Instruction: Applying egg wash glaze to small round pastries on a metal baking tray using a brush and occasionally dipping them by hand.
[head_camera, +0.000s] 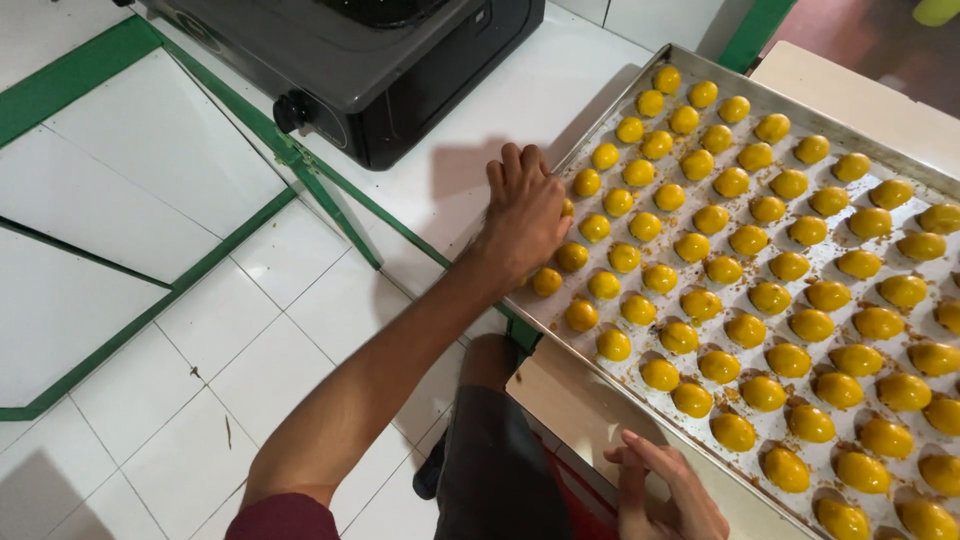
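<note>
Your right hand (665, 495) rests spread on the metal baking tray (600, 375) rim; left hand (525, 215) cups glazed pastry balls (700, 245); likely fragile, so grip rims.

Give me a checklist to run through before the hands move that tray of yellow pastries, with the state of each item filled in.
1. Left hand on the tray's far edge: ok, it rests on the rim among the pastries.
2. Right hand on the tray: not ok, it lies at the near rim, fingers loose, no grip shown.
3. Tray support: cannot tell, it sits on a pale board, but the underside is hidden.
4. Pastries seated in rows: ok, none toppled or stacked.
5. Left fingers clear of pastries: not ok, the hand covers or touches some.
6. Black stove clear of the tray: ok, a gap of white tile separates them.
</note>
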